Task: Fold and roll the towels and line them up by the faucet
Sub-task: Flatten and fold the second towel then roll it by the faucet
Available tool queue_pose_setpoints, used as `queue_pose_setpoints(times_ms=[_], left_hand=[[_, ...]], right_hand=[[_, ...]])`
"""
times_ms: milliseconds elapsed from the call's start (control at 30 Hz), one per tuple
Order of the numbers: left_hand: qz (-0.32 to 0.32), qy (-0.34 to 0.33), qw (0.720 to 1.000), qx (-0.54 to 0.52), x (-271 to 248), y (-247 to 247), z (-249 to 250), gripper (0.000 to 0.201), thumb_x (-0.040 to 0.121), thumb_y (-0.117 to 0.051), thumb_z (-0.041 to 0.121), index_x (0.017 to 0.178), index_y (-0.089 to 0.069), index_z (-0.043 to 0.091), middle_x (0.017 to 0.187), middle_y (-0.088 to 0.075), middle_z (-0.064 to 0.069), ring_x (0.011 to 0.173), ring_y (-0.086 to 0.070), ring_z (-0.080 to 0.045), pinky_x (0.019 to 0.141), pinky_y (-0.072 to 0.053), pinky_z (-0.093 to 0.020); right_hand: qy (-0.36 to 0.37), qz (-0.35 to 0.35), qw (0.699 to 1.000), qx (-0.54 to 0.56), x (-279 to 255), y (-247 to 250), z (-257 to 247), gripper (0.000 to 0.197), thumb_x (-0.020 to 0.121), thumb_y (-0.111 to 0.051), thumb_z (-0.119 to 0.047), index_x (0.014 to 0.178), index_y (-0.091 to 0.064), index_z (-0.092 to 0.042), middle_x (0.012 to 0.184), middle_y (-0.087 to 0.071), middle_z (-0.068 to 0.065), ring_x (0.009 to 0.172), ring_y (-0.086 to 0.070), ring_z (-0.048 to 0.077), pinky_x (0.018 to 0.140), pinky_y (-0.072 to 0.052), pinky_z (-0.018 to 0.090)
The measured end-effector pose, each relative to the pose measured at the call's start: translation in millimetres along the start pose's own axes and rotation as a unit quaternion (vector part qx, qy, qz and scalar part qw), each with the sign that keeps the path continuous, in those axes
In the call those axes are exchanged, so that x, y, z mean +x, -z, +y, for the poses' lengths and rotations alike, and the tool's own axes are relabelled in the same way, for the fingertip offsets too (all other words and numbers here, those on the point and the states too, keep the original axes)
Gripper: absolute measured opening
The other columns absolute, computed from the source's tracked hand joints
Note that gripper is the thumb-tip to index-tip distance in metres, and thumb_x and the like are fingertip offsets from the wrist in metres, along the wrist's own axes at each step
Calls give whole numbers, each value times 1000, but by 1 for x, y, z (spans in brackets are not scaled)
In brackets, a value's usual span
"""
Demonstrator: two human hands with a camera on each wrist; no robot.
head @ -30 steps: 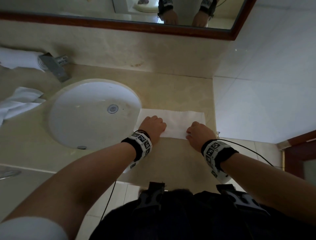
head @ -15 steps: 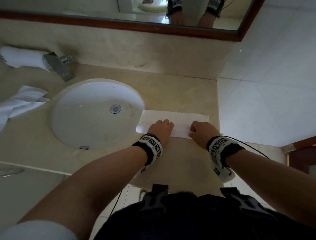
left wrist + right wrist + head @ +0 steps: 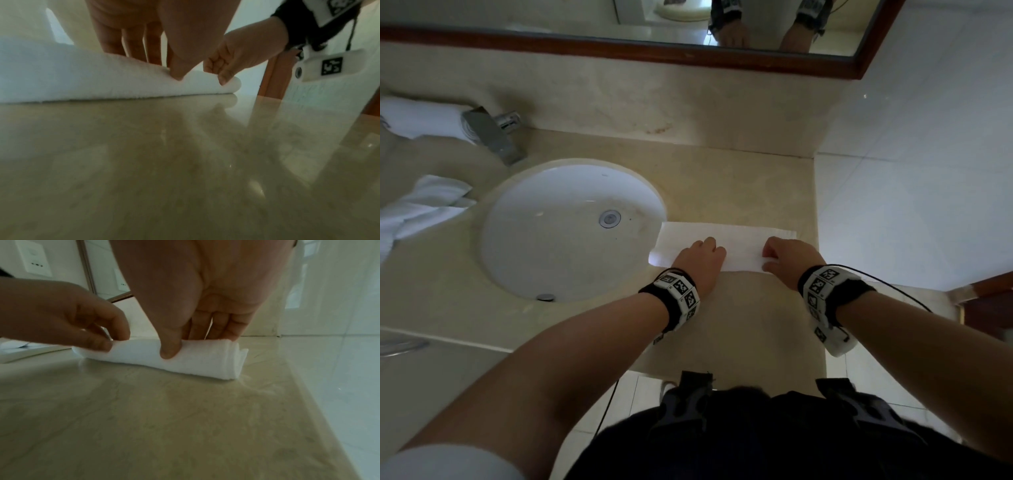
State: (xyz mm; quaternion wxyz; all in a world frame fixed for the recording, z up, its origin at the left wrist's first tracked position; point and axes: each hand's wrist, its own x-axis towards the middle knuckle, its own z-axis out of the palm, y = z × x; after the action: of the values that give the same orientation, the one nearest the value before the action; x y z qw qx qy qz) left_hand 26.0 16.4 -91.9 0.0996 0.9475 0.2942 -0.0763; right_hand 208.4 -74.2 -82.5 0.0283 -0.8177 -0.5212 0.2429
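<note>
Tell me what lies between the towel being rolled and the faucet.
The sink basin lies between the half-rolled towel and the faucet; the counter behind it shows nothing in the way.

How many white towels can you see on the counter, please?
3: one being rolled under both hands right of the sink; one rolled towel behind the faucet; one loose towel at the left edge, where more may lie out of frame.

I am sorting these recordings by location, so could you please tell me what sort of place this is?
Most likely a bathroom, perhaps a hotel's. A round white sink is set into a beige stone counter with a chrome faucet behind it, and a wood-framed mirror hangs above tiled walls.
</note>
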Motion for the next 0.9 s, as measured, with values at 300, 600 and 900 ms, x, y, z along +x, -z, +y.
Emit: queue_pose_setpoints(times_ms=[300,600,900], left_hand=[[3,-5,998,55,12,3,-3,25,93,-39,10,112,-55,9,118,-54,-9,111,-46,-26,92,-37,-34],[-29,18,999,12,25,12,-10,25,96,-40,19,118,-48,10,117,-57,-11,108,-50,-28,91,-36,-36],[16,31,999,17,27,8,-15,27,95,-41,21,116,-58,13,119,-51,-7,112,-45,-26,91,-36,-35]], right_hand=[[15,56,991,-117,9,1,1,32,89,-51,-43,115,-65,-31,111,-62,-4,115,-40,23,93,-33,38],[90,95,979,-156,8,0,-5,39,78,-63,-49,110,-57,-28,114,-58,-6,112,-43,20,95,-33,36],[91,82,982,-147,22,5,-8,28,89,-50,-37,112,-63,-26,104,-67,-1,106,-49,20,92,-34,34]])
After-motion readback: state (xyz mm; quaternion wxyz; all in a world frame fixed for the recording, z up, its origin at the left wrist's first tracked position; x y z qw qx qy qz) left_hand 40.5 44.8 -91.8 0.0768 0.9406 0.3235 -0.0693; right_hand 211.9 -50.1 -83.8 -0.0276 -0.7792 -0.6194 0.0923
